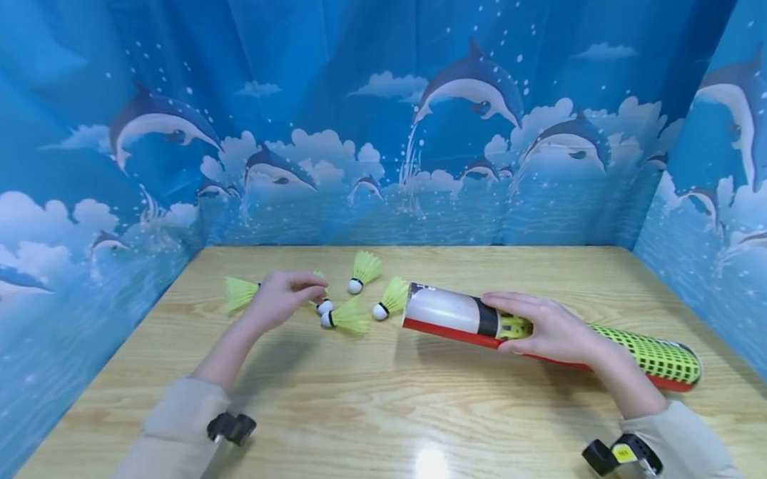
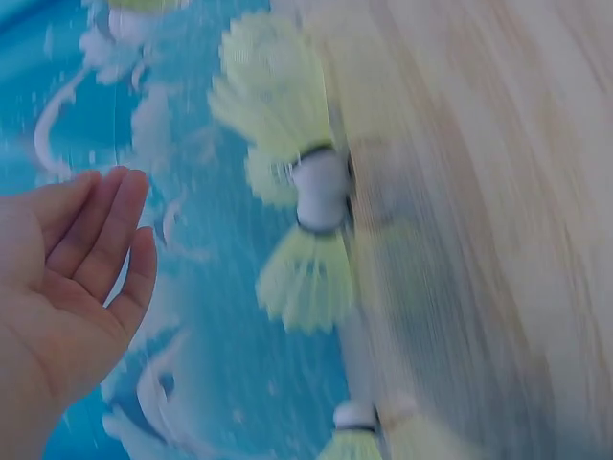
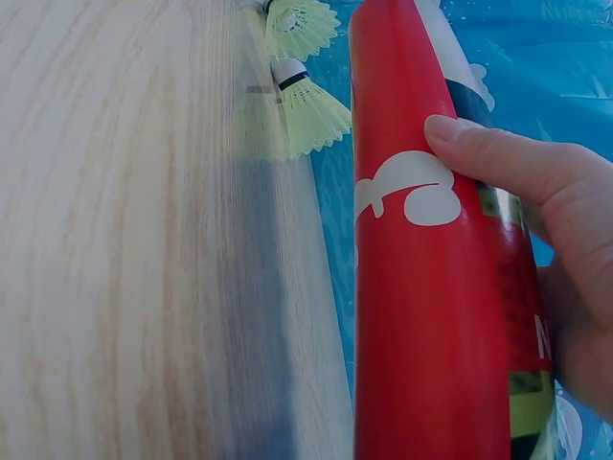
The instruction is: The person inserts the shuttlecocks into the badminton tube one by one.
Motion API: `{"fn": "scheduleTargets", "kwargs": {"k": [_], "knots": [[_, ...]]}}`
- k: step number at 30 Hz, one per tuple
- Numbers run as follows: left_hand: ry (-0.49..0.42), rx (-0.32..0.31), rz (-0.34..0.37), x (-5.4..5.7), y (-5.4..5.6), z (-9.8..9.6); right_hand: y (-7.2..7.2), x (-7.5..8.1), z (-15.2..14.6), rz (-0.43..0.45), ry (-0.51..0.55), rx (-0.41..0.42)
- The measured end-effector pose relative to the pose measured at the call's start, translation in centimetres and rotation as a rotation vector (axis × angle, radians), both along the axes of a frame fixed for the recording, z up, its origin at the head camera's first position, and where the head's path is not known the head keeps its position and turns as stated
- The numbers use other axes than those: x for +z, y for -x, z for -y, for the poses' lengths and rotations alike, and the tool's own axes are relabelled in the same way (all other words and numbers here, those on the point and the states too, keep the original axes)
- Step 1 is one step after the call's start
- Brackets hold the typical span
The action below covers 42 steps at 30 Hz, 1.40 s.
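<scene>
My right hand grips a shuttlecock tube, red, white and yellow-green with a black grid pattern. The tube lies slanted, its left end raised off the table and its far right end low; the right wrist view shows its red side with the thumb across it. My left hand hovers over the shuttlecocks, palm bare and fingers slightly bent in the left wrist view. Close to its fingertips are a partly covered shuttlecock and another yellow one. A further shuttlecock sits behind the left wrist, its cork hidden.
Two more shuttlecocks lie between the hands: one farther back and one by the tube's left end. They rest on a wooden table. A blue dolphin-print curtain borders the table's back and sides.
</scene>
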<state>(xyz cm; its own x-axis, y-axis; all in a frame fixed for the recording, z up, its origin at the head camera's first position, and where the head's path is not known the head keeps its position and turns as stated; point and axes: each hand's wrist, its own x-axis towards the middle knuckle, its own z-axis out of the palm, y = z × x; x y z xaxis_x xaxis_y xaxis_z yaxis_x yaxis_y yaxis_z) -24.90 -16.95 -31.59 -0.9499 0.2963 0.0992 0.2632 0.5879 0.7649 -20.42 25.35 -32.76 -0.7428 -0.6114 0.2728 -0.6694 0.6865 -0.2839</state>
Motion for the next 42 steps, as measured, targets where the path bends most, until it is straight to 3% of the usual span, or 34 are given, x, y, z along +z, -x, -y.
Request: {"fn": "scheduleTargets", "kwargs": {"k": [7,14,22,27,35,39,42], "knots": [[0.058,0.12,-0.036,-0.3,0.8,4.3,0.1,0.0,0.1,0.009,0.004,-0.002],[0.092,0.212,-0.022,-0.3,0.7,7.5,0.1,0.0,0.2,0.017,0.001,-0.01],[0.069,0.333,-0.053,-0.3,0.9,10.4,0.1,0.0,0.3,0.021,0.001,-0.015],[0.043,0.387,-0.007,-0.7,1.1,12.1,0.1,0.0,0.3,0.015,0.004,-0.01],[0.1,0.374,0.133,-1.5,1.5,13.6,0.1,-0.3,0.3,0.01,-0.006,-0.01],[0.139,0.349,0.169,-1.9,1.8,13.6,0.1,-0.3,0.3,0.007,-0.012,-0.011],[0.158,0.337,0.157,-2.2,2.2,13.4,0.1,-0.2,0.4,0.004,-0.013,-0.009]]}}
